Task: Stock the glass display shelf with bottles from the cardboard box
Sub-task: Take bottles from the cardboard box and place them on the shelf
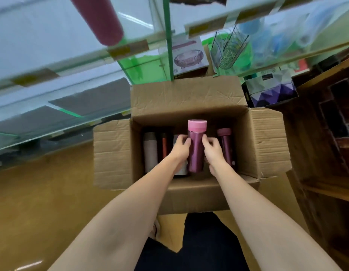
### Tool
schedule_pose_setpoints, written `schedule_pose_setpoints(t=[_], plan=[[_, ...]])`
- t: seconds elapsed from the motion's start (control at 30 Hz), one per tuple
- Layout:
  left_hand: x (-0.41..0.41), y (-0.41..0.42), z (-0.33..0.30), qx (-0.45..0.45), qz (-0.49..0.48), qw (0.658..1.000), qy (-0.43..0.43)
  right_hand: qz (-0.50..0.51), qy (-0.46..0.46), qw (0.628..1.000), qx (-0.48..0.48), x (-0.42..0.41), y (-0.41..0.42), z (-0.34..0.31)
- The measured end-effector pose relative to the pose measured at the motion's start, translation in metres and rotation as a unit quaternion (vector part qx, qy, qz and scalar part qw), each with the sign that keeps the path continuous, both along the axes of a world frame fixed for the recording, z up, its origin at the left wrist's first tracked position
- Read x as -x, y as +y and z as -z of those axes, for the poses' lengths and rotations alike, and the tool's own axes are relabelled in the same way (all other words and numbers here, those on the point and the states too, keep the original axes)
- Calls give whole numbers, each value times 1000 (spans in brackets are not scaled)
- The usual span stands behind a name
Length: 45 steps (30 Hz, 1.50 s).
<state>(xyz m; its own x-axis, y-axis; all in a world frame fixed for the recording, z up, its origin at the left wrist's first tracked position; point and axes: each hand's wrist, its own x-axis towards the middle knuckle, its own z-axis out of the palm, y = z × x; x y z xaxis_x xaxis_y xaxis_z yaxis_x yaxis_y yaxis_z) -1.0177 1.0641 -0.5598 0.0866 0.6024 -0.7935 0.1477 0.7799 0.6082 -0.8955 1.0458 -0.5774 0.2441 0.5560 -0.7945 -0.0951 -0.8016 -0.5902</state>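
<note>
- Both hands, left hand [180, 146] and right hand [213, 148], grasp the shiny pink metal bottle [196, 151].
- It stands upright above the crinkly brown cardboard box [267, 141], flaps spread wide.
- A smooth glass shelf [52, 61] sits up left.

Colours, box and shelf
Magenta bottle [196, 151] with pale pink cap; darker maroon bottle [226, 145], a white one [150, 151], a red-orange one [164, 146]; plain brown cardboard box [189, 98]; green-edged glass display shelf [52, 61] bearing a dull crimson bottle [99, 18]; purple-and-white faceted carton [272, 90]
</note>
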Motion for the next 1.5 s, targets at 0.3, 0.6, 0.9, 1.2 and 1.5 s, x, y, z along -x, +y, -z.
schedule_pose_setpoints(t=[0.3, 0.6, 0.9, 1.2, 1.5], plan=[[104, -11, -131, -160, -36, 986, -22, 3, 51, 985, -166, 100, -4, -130], [195, -9, -251, -255, -88, 961, -59, -15, 91, 957, -273, 191, 16, -245], [260, 16, -306, -281, -104, 954, -3, -128, 100, 946, -280, 244, 57, -306], [288, 69, -313, -304, -158, 939, -33, -131, 56, 942, -304, 285, 119, -320], [332, 155, -306, -305, -143, 939, -68, -39, 45, 950, -307, 332, 184, -314]])
